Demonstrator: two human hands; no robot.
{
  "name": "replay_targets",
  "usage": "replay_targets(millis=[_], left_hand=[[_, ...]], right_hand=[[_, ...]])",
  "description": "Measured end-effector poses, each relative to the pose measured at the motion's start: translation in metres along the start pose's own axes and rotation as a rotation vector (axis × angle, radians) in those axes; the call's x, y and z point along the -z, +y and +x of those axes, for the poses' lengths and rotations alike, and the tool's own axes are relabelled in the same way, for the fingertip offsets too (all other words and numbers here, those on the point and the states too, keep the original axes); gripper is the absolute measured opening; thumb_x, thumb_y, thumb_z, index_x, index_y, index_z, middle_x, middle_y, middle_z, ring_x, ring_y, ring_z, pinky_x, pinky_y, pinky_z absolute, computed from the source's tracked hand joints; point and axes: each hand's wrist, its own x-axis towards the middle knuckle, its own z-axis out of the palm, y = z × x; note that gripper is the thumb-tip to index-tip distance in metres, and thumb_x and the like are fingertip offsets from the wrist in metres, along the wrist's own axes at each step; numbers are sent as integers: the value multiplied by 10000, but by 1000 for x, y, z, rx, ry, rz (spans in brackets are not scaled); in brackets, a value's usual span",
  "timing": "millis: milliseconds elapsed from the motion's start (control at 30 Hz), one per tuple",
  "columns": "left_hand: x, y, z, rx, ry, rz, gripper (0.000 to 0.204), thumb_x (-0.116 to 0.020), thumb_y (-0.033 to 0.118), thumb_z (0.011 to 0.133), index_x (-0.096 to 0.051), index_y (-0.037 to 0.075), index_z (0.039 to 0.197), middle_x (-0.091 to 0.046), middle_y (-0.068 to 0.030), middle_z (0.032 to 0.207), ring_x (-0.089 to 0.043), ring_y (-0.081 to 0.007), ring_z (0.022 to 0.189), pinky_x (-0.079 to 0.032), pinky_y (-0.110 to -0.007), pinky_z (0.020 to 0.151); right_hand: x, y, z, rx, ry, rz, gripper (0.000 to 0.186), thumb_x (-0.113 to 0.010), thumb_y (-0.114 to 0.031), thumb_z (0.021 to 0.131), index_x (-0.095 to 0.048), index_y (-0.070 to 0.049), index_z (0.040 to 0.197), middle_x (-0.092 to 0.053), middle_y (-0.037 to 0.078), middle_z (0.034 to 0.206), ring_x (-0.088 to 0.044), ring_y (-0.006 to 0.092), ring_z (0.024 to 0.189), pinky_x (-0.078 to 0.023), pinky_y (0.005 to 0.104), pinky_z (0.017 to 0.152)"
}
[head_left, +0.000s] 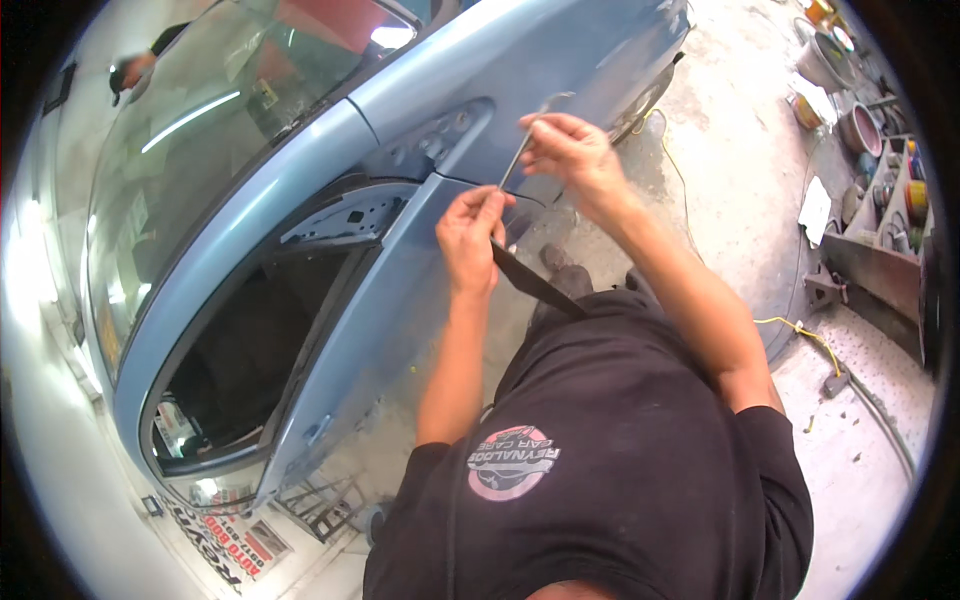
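A thin metal rod (517,163) with a bent, hooked upper end slants between my two hands, in front of the blue car door (370,330). My right hand (580,160) is closed around its upper part, just below the hook. Lower down, my left hand (470,238) pinches the rod's other end between thumb and fingers. From beneath this left hand a flat dark strip (535,278) runs down toward my waist; whether the hand grips it too is unclear. A short dark curved piece (530,199) shows beside the left fingertips, and its kind is hard to make out.
The car's windshield (230,110) and open-looking side window (255,350) lie at left. A cable (683,180) crosses the floor at right. Pots (860,130) and a metal rack (885,260) with cans stand at far right. A folding metal stand (325,508) is at lower left.
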Motion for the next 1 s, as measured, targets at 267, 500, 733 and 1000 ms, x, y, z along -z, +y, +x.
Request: replay_targets(millis=[267,500,733,1000], left_hand=[[53,14,-12,-50,109,358,133,-713,122,956,-749,-5,971,-728,-38,853,-465,-24,520,-335,-200,468],[17,23,45,-55,-3,522,197,-693,163,966,-758,-23,974,-706,-43,779,-491,-46,533,-362,-218,489],[-3,18,81,-38,18,505,205,-686,150,967,-751,-18,869,-673,-44,665,-519,-68,543,-380,-224,515],[1,15,78,-43,103,395,156,-708,119,953,-739,-32,932,-645,-30,662,-530,-70,542,-380,-228,504]], right_hand=[[-24,33,-3,147,113,-866,311,-599,-207,993,-672,52,1149,-662,151,745,-670,217,737,-529,357,714],[-17,49,5,327,114,-910,327,-608,-186,968,-685,14,1215,-549,54,616,-542,119,589,-456,316,573],[-17,42,14,222,14,-804,352,-577,-201,969,-696,33,1203,-525,31,633,-484,107,575,-426,313,553],[-15,50,21,195,-54,-729,334,-560,-214,976,-681,53,1135,-525,10,642,-459,82,565,-385,290,520]])
